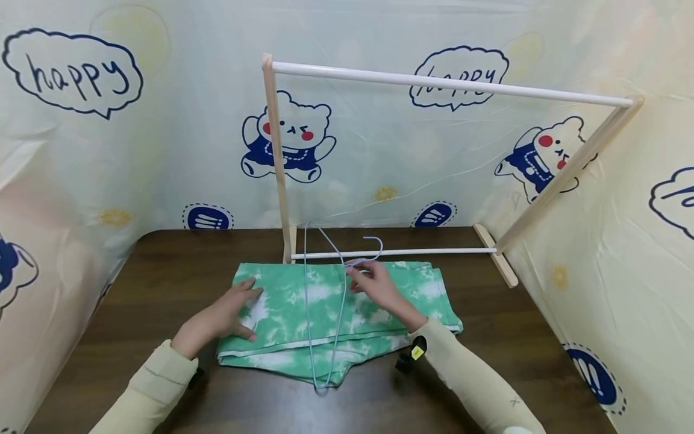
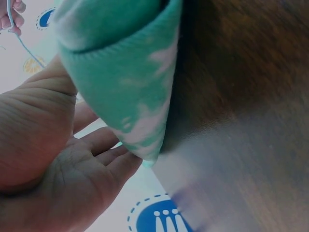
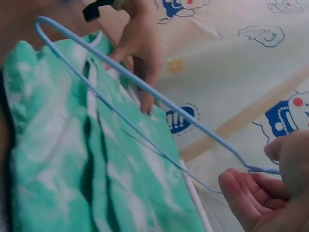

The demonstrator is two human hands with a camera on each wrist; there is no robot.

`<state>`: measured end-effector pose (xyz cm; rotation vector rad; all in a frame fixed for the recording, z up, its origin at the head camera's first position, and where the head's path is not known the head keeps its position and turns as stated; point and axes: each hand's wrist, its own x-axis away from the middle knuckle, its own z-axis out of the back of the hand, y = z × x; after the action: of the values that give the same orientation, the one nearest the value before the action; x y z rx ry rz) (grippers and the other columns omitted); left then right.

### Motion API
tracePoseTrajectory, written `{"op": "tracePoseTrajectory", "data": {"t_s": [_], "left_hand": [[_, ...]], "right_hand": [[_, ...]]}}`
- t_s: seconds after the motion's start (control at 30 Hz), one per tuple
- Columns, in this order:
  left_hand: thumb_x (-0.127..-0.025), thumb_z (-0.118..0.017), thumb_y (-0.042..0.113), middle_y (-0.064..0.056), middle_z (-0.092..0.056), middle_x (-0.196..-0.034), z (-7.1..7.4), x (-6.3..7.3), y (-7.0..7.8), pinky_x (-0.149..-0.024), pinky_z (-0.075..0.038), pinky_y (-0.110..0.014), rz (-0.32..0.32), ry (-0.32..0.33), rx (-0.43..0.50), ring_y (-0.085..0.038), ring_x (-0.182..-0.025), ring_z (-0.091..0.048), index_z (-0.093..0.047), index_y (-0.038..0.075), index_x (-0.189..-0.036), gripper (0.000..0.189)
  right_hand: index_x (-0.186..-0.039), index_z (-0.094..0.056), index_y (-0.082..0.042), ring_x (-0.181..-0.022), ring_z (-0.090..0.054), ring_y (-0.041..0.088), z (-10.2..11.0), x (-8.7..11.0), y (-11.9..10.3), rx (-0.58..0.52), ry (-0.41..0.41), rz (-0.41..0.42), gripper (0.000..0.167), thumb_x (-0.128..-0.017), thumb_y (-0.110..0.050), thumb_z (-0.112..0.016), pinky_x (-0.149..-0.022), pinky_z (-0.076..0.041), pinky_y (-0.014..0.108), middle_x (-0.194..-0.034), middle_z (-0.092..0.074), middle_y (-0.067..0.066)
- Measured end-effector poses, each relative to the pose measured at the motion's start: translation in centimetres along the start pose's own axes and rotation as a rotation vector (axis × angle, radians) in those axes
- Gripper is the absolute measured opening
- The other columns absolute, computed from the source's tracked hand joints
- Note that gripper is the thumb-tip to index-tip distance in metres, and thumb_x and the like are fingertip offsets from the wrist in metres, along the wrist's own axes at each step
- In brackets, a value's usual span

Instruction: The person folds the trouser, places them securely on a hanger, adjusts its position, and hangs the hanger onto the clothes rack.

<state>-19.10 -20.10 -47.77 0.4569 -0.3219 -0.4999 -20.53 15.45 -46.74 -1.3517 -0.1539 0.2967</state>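
A pair of folded green and white tie-dye trousers (image 1: 282,325) lies flat on the table. My left hand (image 1: 230,310) rests at their left end, fingers spread and fairly straight. Seen from the left wrist, the fingers (image 2: 108,162) lie along the cloth's edge. With my right hand (image 1: 379,288) I pinch a thin light-blue wire hanger (image 1: 307,301) near the base of its hook. The hanger's long loop stretches across the middle of the trousers, and its hook points to the right. In the right wrist view the hanger's wire (image 3: 159,96) slants over the cloth.
Behind the trousers stands a rack with a white top rail (image 1: 450,82), wooden posts (image 1: 569,175) and a low white bar (image 1: 439,251). A patterned curtain (image 1: 200,150) encloses the back and sides of the brown wooden table (image 1: 162,271).
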Motion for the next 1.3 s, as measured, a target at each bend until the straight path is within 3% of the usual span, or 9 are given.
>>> {"op": "tracePoseTrajectory", "data": {"t_s": [0.2, 0.37, 0.63, 0.8, 1.03, 1.3], "left_hand": [[-0.066, -0.096, 0.032, -0.039, -0.026, -0.157, -0.2, -0.2, 0.0, -0.11, -0.032, -0.071, -0.01, 0.001, 0.005, -0.06, -0.143, -0.025, -0.048, -0.01, -0.145, 0.101], [-0.067, -0.096, 0.031, -0.039, -0.026, -0.158, -0.4, -0.3, 0.1, -0.11, -0.032, -0.071, -0.003, -0.009, 0.014, -0.06, -0.143, -0.024, -0.048, -0.01, -0.145, 0.101], [-0.067, -0.096, 0.031, -0.038, -0.025, -0.158, -0.4, -0.6, 0.2, -0.11, -0.032, -0.07, -0.009, -0.004, 0.013, -0.06, -0.143, -0.024, -0.047, -0.01, -0.145, 0.101], [-0.068, -0.095, 0.031, -0.038, -0.025, -0.158, -0.5, -0.7, 0.1, -0.111, -0.032, -0.07, -0.009, -0.005, 0.018, -0.059, -0.144, -0.024, -0.046, -0.01, -0.146, 0.1], [-0.07, -0.094, 0.03, -0.04, -0.028, -0.156, -0.4, 0.8, -0.4, -0.108, -0.032, -0.072, -0.019, 0.033, 0.044, -0.061, -0.142, -0.025, -0.049, -0.01, -0.143, 0.094], [-0.083, -0.086, 0.024, -0.037, -0.033, -0.155, -0.4, 2.7, -0.4, -0.109, -0.033, -0.071, -0.03, 0.068, 0.055, -0.059, -0.142, -0.028, -0.053, -0.008, -0.142, 0.075]], "right_hand": [[-0.116, -0.067, 0.016, -0.079, -0.075, 0.032, 1.2, -0.2, 0.4, -0.041, 0.06, -0.023, 0.031, -0.101, -0.011, -0.063, -0.073, -0.063, 0.04, -0.095, -0.074, 0.024], [-0.113, -0.067, 0.018, -0.078, -0.076, 0.014, 0.9, -0.1, 1.1, -0.093, 0.015, -0.084, 0.027, -0.096, -0.003, -0.069, -0.079, -0.062, 0.042, -0.092, -0.077, 0.016], [-0.115, -0.068, 0.016, -0.078, -0.076, 0.013, -0.2, -0.2, 2.2, -0.135, -0.077, -0.111, 0.029, -0.096, -0.005, -0.069, -0.078, -0.063, 0.035, -0.088, -0.078, 0.012], [-0.115, -0.069, 0.014, -0.078, -0.076, 0.013, -0.6, 0.2, 3.2, -0.181, -0.088, -0.169, 0.026, -0.096, -0.004, -0.069, -0.076, -0.062, 0.03, -0.088, -0.078, 0.014], [-0.114, -0.07, 0.013, -0.08, -0.076, 0.014, -0.8, 0.3, 5.0, -0.285, -0.112, -0.25, 0.025, -0.095, -0.002, -0.07, -0.076, -0.062, 0.03, -0.089, -0.078, 0.013], [-0.115, -0.07, 0.012, -0.08, -0.076, 0.014, -0.4, -0.1, 6.1, -0.326, -0.113, -0.283, 0.024, -0.095, -0.002, -0.069, -0.075, -0.062, 0.028, -0.086, -0.078, 0.009]]}}
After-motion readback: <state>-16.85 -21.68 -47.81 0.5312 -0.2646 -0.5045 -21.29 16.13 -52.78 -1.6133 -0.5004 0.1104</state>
